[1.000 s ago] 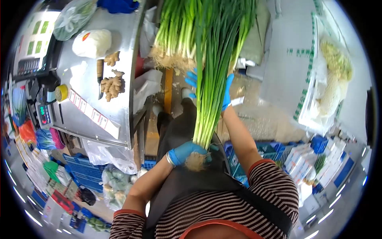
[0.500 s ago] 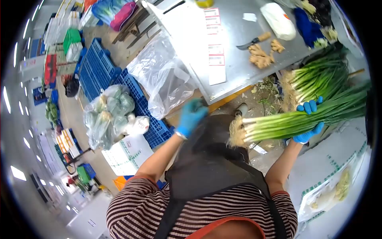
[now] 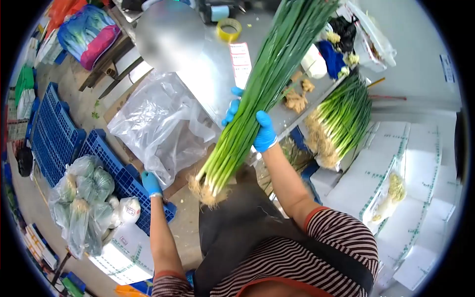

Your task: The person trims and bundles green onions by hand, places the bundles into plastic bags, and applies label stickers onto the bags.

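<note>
My right hand (image 3: 252, 123), in a blue glove, is wrapped round a long bunch of green onions (image 3: 242, 116). The bunch slants, with its pale roots toward my apron and its dark green tops over the metal table. My left hand (image 3: 152, 183), also gloved in blue, is low on the left, at the lower edge of a clear plastic bag (image 3: 163, 121). Its fingers look curled; whether they grip the bag's edge is hidden. A second pile of green onions (image 3: 341, 116) lies to the right of the table.
On the metal table (image 3: 195, 81) are yellow tape (image 3: 228, 29), labels (image 3: 240, 62) and ginger (image 3: 297, 100). Blue pallets (image 3: 54, 133) and bagged vegetables (image 3: 86, 198) stand at left. White boxes (image 3: 420, 163) are stacked at right.
The green onions swung from the right to the front of me, tops now pointing up over the table. My left hand moved left and down to the plastic bag's edge. The view turned.
</note>
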Action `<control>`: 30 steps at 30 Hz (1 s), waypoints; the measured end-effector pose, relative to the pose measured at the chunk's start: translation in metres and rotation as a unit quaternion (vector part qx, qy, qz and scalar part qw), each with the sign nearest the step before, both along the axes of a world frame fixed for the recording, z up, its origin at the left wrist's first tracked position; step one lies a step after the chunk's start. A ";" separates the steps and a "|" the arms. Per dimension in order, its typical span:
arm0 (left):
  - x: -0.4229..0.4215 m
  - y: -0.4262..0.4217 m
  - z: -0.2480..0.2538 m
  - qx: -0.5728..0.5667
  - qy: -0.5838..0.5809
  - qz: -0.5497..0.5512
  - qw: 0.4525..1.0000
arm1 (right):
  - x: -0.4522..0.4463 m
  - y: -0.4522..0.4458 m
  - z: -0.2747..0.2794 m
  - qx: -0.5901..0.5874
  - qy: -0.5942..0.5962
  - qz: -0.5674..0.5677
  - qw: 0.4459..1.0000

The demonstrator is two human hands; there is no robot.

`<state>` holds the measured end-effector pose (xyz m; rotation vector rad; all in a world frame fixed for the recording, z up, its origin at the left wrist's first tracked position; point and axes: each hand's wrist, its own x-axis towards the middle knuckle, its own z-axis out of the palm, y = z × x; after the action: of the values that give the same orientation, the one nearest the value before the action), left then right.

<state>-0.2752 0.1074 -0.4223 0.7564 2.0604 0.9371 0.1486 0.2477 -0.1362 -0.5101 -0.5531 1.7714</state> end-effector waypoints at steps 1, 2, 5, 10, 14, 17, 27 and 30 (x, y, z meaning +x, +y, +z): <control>0.004 0.002 0.033 0.029 -0.019 -0.024 0.999 | -0.012 0.004 0.001 -0.012 -0.004 0.015 1.000; 0.008 0.001 0.067 0.055 -0.034 -0.048 0.997 | -0.022 0.007 0.005 -0.017 0.010 0.033 0.999; 0.019 -0.007 0.146 0.062 -0.162 -0.013 0.985 | -0.043 0.004 0.009 -0.046 0.075 0.082 0.993; 0.044 -0.012 0.243 -0.037 -0.279 -0.051 0.958 | -0.060 -0.004 0.016 -0.065 0.075 0.133 0.986; 0.068 -0.003 0.313 -0.018 -0.328 -0.081 0.941 | -0.062 0.007 0.019 -0.037 0.041 0.139 0.989; 0.070 0.002 0.347 -0.036 -0.328 -0.131 0.935 | -0.065 0.025 0.035 0.023 0.008 0.125 0.992; 0.069 0.058 0.420 0.199 -0.461 0.068 0.862 | -0.153 0.051 0.096 0.236 -0.161 0.214 0.934; 0.021 0.056 0.438 0.328 -0.085 -0.106 0.935 | -0.208 0.025 0.064 0.364 -0.314 0.178 0.859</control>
<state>-0.2542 0.1632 0.0157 1.1639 1.4670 1.5248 -0.0597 0.2726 -0.0722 -0.4482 -1.7910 1.5354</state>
